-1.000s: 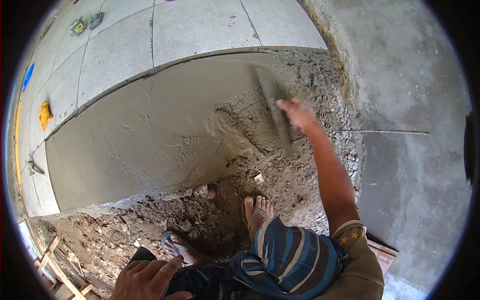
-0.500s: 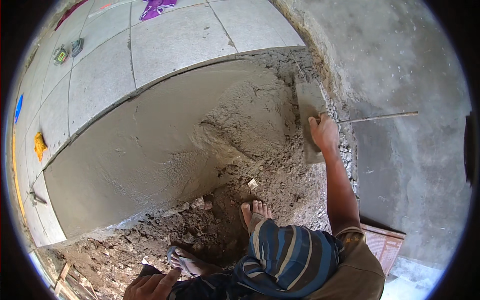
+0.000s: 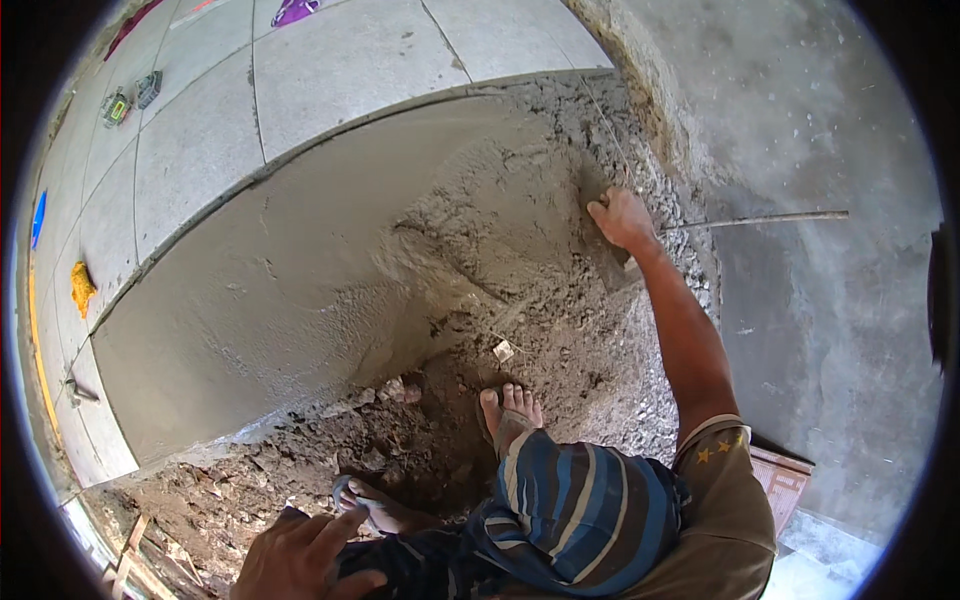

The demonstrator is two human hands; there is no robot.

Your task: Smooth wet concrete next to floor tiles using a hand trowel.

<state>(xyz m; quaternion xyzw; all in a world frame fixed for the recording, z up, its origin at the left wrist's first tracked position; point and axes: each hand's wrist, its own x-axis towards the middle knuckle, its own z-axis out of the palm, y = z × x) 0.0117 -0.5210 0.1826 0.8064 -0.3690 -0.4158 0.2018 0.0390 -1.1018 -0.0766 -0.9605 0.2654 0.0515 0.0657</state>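
Observation:
My right hand (image 3: 627, 220) is closed round the handle of a flat rectangular plastering trowel (image 3: 613, 270), mostly hidden under the hand. The blade is tilted against the right edge of the wet mortar bed (image 3: 270, 260). The left part of this bed is smooth, while a rough, raised heap (image 3: 490, 215) lies just left of the trowel. Down at the lower edge, my left hand (image 3: 300, 560) is held near my knee, fingers stretched out, with nothing visible in it.
Grey floor tiles (image 3: 340, 75) border the mortar at the far side. A thin rod (image 3: 770, 218) sticks out towards the concrete wall (image 3: 830, 320) on the right. A tape measure (image 3: 116, 108) and a yellow cloth (image 3: 82, 288) lie on the tiles. Loose soil (image 3: 250, 510) surrounds my feet.
My right hand has moved slightly left and up with the trowel, whose blade has tilted from facing me to slanting into the mortar's edge. My left hand has come further into view.

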